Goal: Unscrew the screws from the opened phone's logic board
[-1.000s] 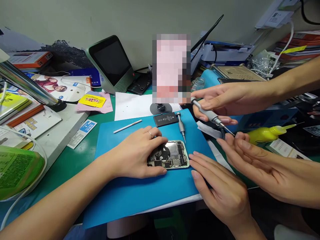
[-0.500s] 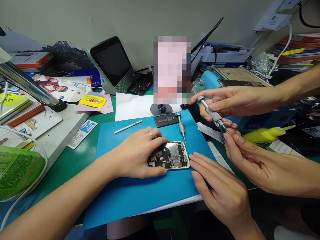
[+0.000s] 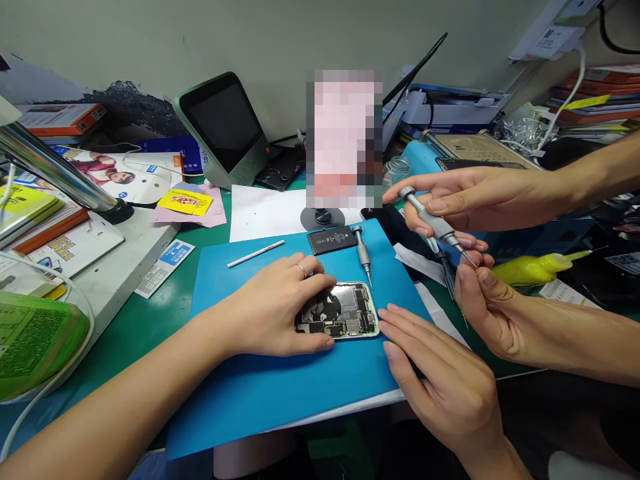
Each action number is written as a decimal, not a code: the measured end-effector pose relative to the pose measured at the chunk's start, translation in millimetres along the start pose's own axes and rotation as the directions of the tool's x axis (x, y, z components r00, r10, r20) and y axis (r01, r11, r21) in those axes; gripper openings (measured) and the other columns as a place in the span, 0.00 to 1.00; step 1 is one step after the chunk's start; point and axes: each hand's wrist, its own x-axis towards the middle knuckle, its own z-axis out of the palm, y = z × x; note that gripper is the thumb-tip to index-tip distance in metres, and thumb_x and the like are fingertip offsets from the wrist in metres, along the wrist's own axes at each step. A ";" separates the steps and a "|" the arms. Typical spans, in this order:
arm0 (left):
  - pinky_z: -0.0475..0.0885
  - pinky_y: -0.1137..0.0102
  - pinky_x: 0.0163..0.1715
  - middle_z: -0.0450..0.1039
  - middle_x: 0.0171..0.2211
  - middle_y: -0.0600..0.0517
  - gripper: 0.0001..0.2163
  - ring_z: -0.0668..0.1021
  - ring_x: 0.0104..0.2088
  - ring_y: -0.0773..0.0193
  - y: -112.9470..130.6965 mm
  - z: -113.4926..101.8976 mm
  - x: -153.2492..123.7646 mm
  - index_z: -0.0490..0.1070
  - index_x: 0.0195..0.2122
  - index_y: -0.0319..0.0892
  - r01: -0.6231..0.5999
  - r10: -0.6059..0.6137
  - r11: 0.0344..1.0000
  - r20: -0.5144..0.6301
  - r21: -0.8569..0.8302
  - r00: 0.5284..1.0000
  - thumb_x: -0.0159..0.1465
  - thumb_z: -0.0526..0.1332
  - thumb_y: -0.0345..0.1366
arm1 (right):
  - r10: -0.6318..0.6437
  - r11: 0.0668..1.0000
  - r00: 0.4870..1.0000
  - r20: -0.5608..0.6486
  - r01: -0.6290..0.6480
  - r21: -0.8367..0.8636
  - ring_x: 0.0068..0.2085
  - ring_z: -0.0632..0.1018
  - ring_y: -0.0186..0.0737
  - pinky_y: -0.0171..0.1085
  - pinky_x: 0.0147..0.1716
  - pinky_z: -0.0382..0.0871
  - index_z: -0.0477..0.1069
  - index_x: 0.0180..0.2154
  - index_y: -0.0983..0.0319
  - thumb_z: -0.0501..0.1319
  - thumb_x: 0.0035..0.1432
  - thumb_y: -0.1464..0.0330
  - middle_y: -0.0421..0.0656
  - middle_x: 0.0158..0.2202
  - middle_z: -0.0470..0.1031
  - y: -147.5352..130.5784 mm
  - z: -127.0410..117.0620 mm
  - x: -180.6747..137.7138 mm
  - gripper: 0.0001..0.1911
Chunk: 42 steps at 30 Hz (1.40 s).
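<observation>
An opened phone (image 3: 356, 308), its circuit board and inner parts bare, lies on the blue mat (image 3: 300, 397). My left hand (image 3: 275, 303) grips it at the left end, thumb on the near edge and fingers over the far edge. My right hand (image 3: 445, 380) rests with fingers stretched out, fingertips at the phone's right end; it holds nothing. Just beyond the phone are a grey screwdriver (image 3: 363, 253) and a black phone battery (image 3: 330, 241). A thin white stick (image 3: 256, 254) lies farther left.
From the right, another person's hands (image 3: 500, 193) hold a second grey screwdriver (image 3: 434, 222), fingers at its tip. Nearby lies a yellow squeeze bottle (image 3: 530, 270). A smart display (image 3: 223, 130) and a pixelated upright object (image 3: 343, 133) stand behind. A metal lamp arm (image 3: 65, 167) crosses at left.
The other person's screwdriver has shifted slightly right, and their lower hand has turned and moved a little at its tip. Both my hands and the phone stay put.
</observation>
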 end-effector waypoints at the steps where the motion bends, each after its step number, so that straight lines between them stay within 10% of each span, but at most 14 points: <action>1: 0.75 0.51 0.49 0.74 0.52 0.43 0.30 0.77 0.49 0.47 0.0 0.0 -0.2 0.75 0.62 0.38 0.000 0.000 1.000 -0.002 0.001 1.000 0.66 0.72 0.53 | -0.001 1.000 1.000 0.003 0.001 -0.002 0.57 0.87 0.44 0.39 0.61 0.80 0.82 0.52 0.67 0.67 0.69 0.77 0.49 0.52 0.88 -0.3 0.2 -0.2 0.11; 42: 0.75 0.51 0.49 0.74 0.52 0.42 0.31 0.77 0.48 0.47 0.9 -2.1 0.7 0.75 0.62 0.37 -0.005 0.005 1.000 -0.001 -0.005 1.000 0.66 0.72 0.53 | 0.000 0.999 1.000 -0.015 -0.001 -0.032 0.54 0.89 0.46 0.40 0.57 0.85 0.83 0.52 0.63 0.66 0.69 0.75 0.48 0.51 0.89 -1.4 -2.8 4.0 0.11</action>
